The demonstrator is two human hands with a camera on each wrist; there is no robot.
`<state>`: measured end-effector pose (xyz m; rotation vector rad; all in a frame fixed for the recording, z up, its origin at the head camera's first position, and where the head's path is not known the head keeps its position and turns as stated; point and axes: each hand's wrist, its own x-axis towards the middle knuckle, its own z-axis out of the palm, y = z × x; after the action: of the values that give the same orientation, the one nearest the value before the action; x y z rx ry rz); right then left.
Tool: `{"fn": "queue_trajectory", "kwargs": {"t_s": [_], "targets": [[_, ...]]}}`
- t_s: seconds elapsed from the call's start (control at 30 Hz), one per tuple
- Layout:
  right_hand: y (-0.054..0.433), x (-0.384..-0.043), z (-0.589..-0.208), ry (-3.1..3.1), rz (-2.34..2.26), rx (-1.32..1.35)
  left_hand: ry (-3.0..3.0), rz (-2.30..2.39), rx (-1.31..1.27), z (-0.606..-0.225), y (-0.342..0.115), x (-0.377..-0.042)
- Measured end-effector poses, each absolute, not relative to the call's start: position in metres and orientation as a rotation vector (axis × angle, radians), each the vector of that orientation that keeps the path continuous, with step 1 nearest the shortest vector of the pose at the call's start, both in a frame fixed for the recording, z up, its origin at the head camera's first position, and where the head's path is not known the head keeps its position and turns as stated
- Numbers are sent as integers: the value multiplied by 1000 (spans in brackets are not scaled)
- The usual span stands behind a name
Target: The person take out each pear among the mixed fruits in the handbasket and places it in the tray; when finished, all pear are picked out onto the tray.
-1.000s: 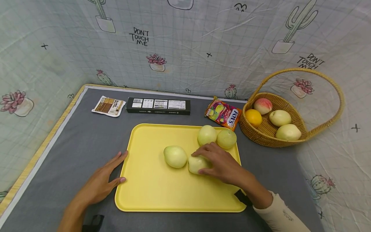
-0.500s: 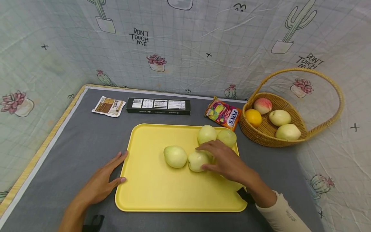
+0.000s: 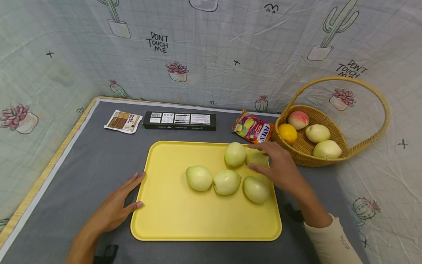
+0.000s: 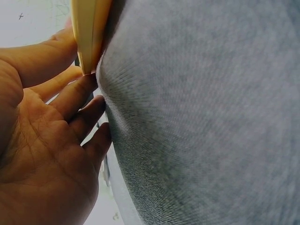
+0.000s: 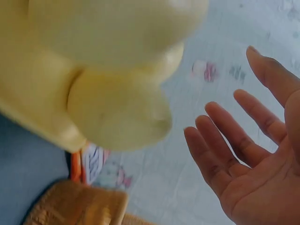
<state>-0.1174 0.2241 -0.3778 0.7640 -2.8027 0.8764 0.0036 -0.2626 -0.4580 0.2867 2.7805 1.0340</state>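
Note:
Several pale green, rounded fruits lie on a yellow tray [image 3: 171, 220]. My left hand [image 3: 112, 205] rests at the tray's left edge, thumb and fingers extended; in the left wrist view its fingertips meet the tray rim [image 4: 85, 37]. Over the tray's back right corner, my right hand [image 3: 281, 168] has thumb and fingers spread around the corner fruit [image 3: 254, 157], partly covering it. The right wrist view has the fingers apart from the fruit [image 5: 122, 112]. Beside that fruit sits another [image 3: 235, 154]. Left [image 3: 199, 178], middle [image 3: 226, 182] and right fruits [image 3: 256, 190] form a row in front.
A wicker basket [image 3: 329, 132] with a tall handle stands at the right, holding a peach [image 3: 298, 120], an orange fruit [image 3: 287, 134] and two pale fruits. Behind the tray lie a candy bag [image 3: 253, 127], a black box [image 3: 179, 121] and a small packet [image 3: 123, 121].
My right hand has let go of the middle fruit and moved back and right to the corner fruit, uncovering the fruit at the row's right end. The left hand stays put.

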Motion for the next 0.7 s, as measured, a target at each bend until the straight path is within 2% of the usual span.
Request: {"fn": "queue_trajectory", "kwargs": {"t_s": [0.7], "targets": [[300,-156,-379,-2591,928,262,2798,1036,298,-461,-263,4]]}}
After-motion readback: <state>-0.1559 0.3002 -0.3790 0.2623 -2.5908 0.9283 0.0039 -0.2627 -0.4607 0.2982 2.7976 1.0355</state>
